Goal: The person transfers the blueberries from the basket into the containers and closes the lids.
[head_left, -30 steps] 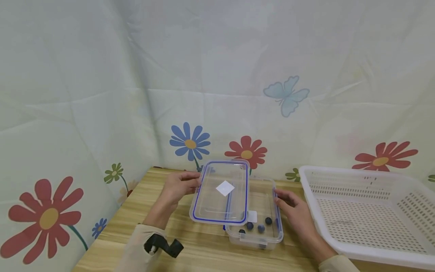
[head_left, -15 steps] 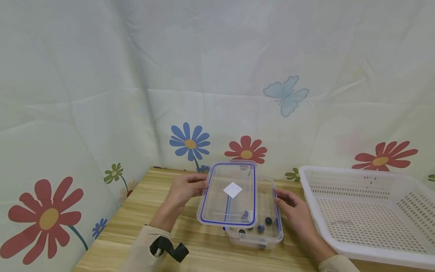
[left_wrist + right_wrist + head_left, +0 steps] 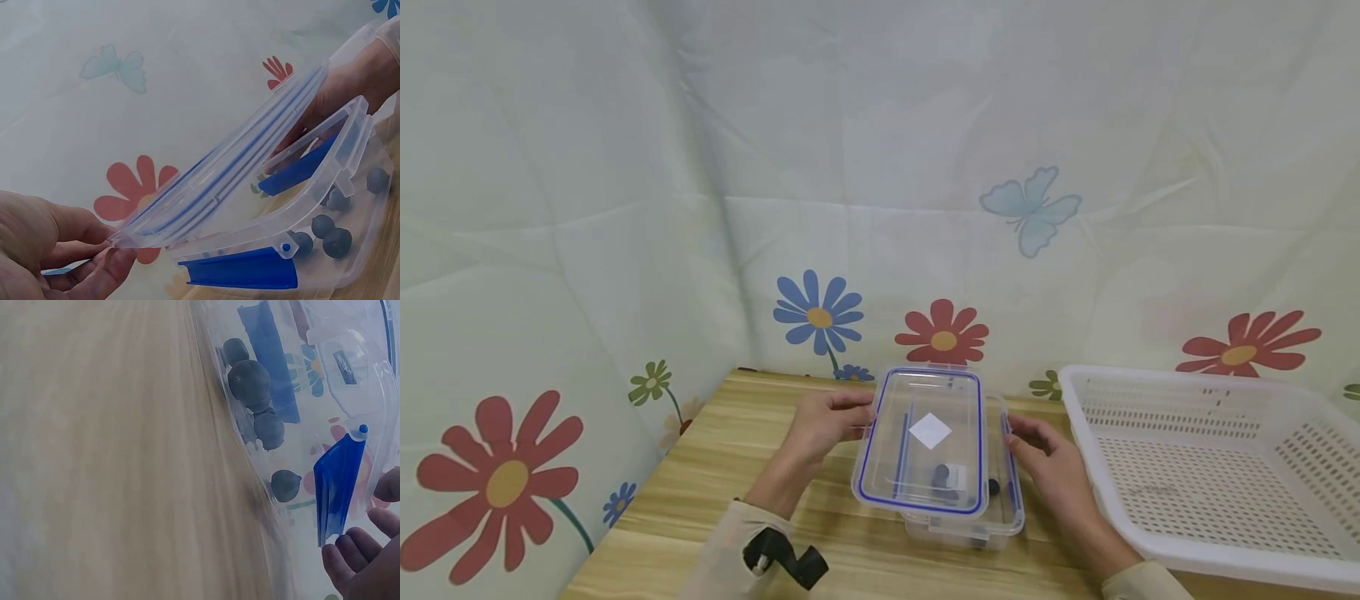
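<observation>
My left hand point(image 3: 823, 429) pinches the left edge of a clear lid point(image 3: 951, 396) with a blue seal and a white diamond-shaped label. The lid is tilted above a clear plastic container point(image 3: 1017, 523) and covers most of it in the head view. In the left wrist view, a gap shows between lid and container rim point(image 3: 269, 222). Several blueberries point(image 3: 250, 386) lie in the container; the lid partly hides them from above. My right hand point(image 3: 1052, 467) holds the container's right side, its fingertips at a blue side latch point(image 3: 339, 484) that hangs down.
A white perforated plastic basket point(image 3: 1210, 500) stands on the wooden table point(image 3: 700, 467), right of my right hand. Behind the table hangs a pale cloth point(image 3: 880, 208) printed with flowers and a butterfly. A black strap point(image 3: 782, 557) is on my left sleeve.
My left hand has carried the lid to the right and slightly lower, so that it covers more of the container and blueberries. The right hand and container have stayed in place.
</observation>
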Action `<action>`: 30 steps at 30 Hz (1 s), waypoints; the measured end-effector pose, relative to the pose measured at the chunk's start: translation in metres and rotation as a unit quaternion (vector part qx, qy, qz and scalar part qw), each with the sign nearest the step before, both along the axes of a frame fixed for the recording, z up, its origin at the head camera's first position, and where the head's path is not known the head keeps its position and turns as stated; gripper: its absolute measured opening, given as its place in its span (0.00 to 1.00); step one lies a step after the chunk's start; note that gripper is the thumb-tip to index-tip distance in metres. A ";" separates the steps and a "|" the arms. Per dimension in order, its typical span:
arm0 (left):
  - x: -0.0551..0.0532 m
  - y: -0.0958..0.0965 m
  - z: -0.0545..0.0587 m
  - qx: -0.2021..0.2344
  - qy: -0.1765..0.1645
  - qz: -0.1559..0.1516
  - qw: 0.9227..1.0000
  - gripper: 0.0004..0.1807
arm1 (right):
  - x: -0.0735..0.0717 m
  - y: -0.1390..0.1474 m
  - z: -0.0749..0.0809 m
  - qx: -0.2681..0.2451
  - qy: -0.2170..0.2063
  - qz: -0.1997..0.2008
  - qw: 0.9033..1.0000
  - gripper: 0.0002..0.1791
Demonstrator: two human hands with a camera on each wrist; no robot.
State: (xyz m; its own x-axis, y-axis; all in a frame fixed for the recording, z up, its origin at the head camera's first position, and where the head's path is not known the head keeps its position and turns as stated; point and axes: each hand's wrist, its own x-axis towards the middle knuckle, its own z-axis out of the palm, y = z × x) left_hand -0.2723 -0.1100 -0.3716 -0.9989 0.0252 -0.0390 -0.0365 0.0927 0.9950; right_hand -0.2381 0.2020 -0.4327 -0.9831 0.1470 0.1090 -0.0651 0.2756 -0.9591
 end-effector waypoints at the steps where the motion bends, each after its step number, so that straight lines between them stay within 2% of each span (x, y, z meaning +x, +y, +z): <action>1: 0.000 0.001 0.000 0.001 0.001 -0.001 1.000 0.10 | 0.000 0.000 0.000 0.003 0.003 0.000 1.000 0.25; 7: 0.002 0.003 0.000 0.017 0.006 -0.004 1.000 0.11 | 0.003 -0.003 0.002 0.011 0.048 0.004 0.999 0.31; 11: 0.002 0.003 0.001 0.010 0.001 0.004 1.000 0.11 | 0.006 -0.007 0.003 0.035 0.110 0.023 0.993 0.32; 15: 0.002 0.003 0.002 0.004 0.001 0.004 1.000 0.12 | 0.008 -0.011 0.004 0.047 0.190 0.046 0.980 0.31; 22: 0.004 0.004 0.004 0.013 0.003 -0.003 1.000 0.13 | 0.009 -0.016 0.005 0.013 0.296 0.086 0.951 0.31; 26: 0.005 0.004 0.006 0.017 0.005 -0.010 1.000 0.17 | 0.010 -0.017 0.007 0.001 0.334 0.090 0.938 0.30; 30: 0.007 0.004 0.008 0.009 0.006 -0.016 1.000 0.17 | 0.010 -0.018 0.009 -0.008 0.355 0.092 0.930 0.30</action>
